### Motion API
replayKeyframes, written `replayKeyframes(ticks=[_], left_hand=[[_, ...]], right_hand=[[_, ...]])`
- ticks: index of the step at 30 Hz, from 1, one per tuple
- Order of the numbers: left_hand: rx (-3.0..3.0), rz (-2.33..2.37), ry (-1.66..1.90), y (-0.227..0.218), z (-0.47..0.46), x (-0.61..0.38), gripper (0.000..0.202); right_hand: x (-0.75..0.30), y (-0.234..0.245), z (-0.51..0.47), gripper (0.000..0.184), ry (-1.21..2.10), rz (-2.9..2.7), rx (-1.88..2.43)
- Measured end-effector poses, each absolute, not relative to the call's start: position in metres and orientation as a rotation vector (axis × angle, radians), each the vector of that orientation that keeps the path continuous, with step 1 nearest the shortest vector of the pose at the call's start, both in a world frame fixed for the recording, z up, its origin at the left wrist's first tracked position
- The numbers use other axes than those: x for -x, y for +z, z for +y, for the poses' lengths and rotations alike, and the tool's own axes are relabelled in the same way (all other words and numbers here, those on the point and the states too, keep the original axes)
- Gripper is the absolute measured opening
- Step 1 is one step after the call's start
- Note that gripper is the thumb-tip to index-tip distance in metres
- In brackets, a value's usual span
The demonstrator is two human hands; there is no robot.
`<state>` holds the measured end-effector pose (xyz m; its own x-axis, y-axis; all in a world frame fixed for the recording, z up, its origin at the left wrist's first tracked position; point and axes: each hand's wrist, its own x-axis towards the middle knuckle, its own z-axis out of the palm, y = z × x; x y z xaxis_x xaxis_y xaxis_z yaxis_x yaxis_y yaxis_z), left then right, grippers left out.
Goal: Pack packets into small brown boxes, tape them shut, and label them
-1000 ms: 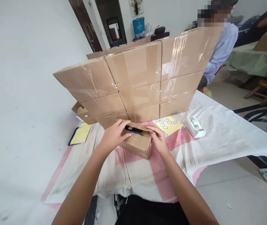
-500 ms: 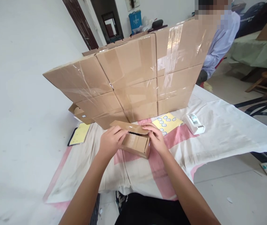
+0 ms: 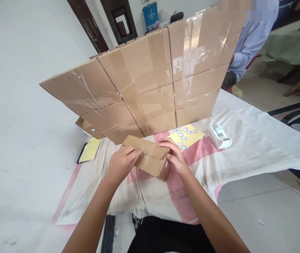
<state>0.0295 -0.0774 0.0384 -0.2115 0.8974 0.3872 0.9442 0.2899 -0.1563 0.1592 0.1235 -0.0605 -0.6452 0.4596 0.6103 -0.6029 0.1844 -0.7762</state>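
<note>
A small cardboard box (image 3: 150,163) rests on the cloth in front of me, its top flap (image 3: 151,146) folded down over the inner flaps. My left hand (image 3: 125,158) has its fingers pinched together at the left part of this flap's edge. At the box's right end, my right hand (image 3: 175,154) grips the corner, with fingers over the top and the thumb against the side. A small white label (image 3: 166,164) shows on that side. Clear tape glints on the box top.
Large taped cardboard boxes (image 3: 150,70) form a wall behind. Yellow sheets with stickers (image 3: 189,135) and a white tape dispenser (image 3: 220,136) lie to the right. At left are a yellow pad (image 3: 89,150) and another small box (image 3: 92,130). A person (image 3: 250,49) sits beyond.
The raised top flap has been folded down, covering the opening of the box. Both hands moved down slightly with it, and the right thumb now lies on the box's side.
</note>
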Motion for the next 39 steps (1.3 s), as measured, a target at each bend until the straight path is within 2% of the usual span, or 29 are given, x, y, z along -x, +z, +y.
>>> replayKeyframes(ticks=[12,19,22,23,28,39], left_hand=[[1.729,-2.278,-0.03,0.041,-0.085,-0.034,0.035],[1.903,-2.243,-0.197,0.038,-0.099,-0.038,0.034],[1.921,-2.233,-0.209,0.035,-0.104,-0.039,0.061],[1.905,-2.218,-0.209,0.032,-0.104,-0.039,0.064],[1.843,-2.159,-0.278,0.02,-0.102,-0.035,0.045],[1.815,-2.09,-0.413,0.017,-0.1,-0.04,0.042]], right_hand=[[-0.159,-0.058,0.121,0.024,1.559,-1.664,-0.1],[-0.156,-0.058,0.119,0.021,1.571,-1.676,-0.035],[-0.155,-0.059,0.118,0.022,1.582,-1.667,-0.035],[-0.155,-0.06,0.118,0.022,1.583,-1.666,-0.034],[-0.154,-0.063,0.118,0.021,1.578,-1.675,-0.009],[-0.151,-0.072,0.119,0.025,1.595,-1.67,-0.014]])
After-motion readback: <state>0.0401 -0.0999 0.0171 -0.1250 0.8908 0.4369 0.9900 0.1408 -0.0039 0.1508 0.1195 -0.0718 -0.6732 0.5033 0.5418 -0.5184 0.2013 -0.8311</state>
